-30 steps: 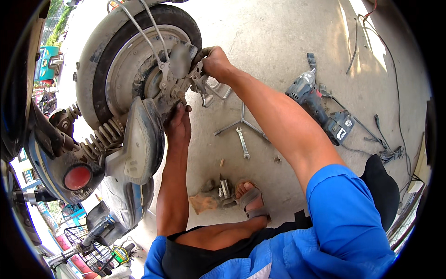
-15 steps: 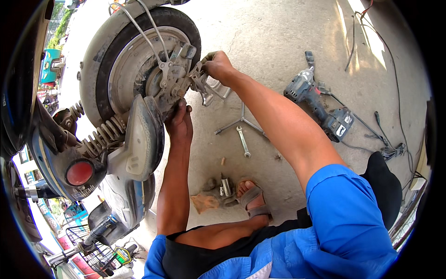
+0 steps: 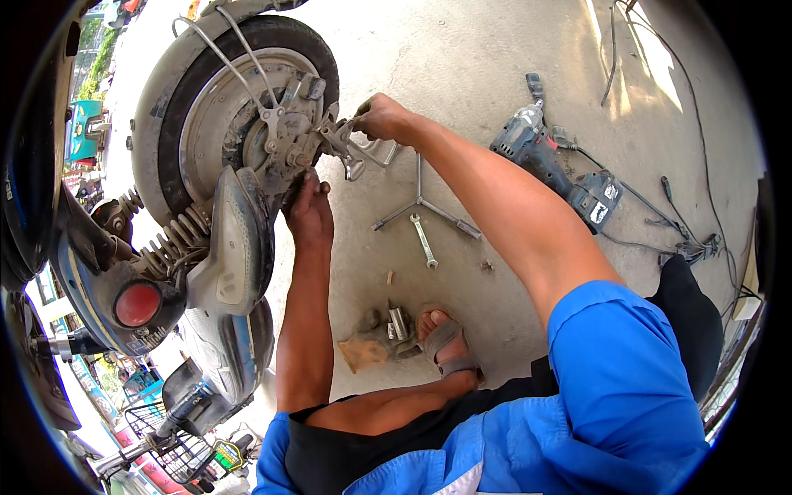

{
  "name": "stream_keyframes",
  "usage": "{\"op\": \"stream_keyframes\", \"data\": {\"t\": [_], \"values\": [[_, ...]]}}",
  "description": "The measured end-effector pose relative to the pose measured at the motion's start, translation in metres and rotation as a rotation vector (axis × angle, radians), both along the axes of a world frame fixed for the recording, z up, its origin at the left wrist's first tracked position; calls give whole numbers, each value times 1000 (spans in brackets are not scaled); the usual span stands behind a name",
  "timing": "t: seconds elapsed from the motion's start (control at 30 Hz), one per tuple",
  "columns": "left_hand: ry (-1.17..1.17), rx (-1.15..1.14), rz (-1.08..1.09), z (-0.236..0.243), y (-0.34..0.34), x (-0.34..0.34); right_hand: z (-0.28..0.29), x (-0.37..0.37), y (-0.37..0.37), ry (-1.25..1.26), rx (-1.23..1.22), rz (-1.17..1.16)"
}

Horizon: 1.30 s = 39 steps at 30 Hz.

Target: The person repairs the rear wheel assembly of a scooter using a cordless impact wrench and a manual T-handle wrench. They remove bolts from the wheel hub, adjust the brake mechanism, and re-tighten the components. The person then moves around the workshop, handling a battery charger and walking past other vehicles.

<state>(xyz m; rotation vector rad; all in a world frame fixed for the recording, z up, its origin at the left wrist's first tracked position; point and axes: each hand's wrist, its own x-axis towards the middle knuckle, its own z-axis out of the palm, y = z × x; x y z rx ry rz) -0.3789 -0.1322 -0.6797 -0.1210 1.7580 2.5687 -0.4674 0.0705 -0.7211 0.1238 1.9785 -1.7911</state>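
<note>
While the scooter's rear wheel hub (image 3: pixel 285 140) is pressed by the left hand (image 3: pixel 309 210), fingers curled, a wrench (image 3: pixel 346 148) is gripped by the right hand (image 3: pixel 384 120); bare concrete floor (image 3: pixel 462 74) is left open beyond.

1. A three-armed cross wrench (image 3: pixel 421 206) lies on the concrete floor (image 3: pixel 495 74).
2. A small open-ended spanner (image 3: pixel 424 240) lies just beside the cross wrench, on its near side.
3. A cordless impact driver (image 3: pixel 551 165) with a dark battery pack rests well to the right, thin cables (image 3: pixel 660 214) trailing past it.
4. A crumpled rag (image 3: pixel 363 351) and small metal sockets (image 3: pixel 398 322) sit by a sandalled foot (image 3: pixel 445 342).
5. A red round tail light (image 3: pixel 137 304) shows at lower left.
</note>
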Motion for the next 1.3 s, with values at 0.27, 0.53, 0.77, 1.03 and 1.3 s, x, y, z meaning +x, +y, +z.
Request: {"op": "stream_keyframes", "data": {"t": [0.27, 0.53, 0.77, 1.03, 1.3], "values": [[-46, -23, 46, -4, -1, -1, 15, 0, 8, -104, -87, -98], [-37, -53, 105, 3, 7, 2, 46, -15, 6, -264, -451, -261], [-15, -5, 45, 1, 0, 2, 44, -17, 3, -229, -476, -313], [28, -50, 27, 1, 0, 0, -11, -3, -6, -285, -3, -124], [9, -38, 41, -3, -2, -4, -6, -11, -9, -92, -184, -251]]}}
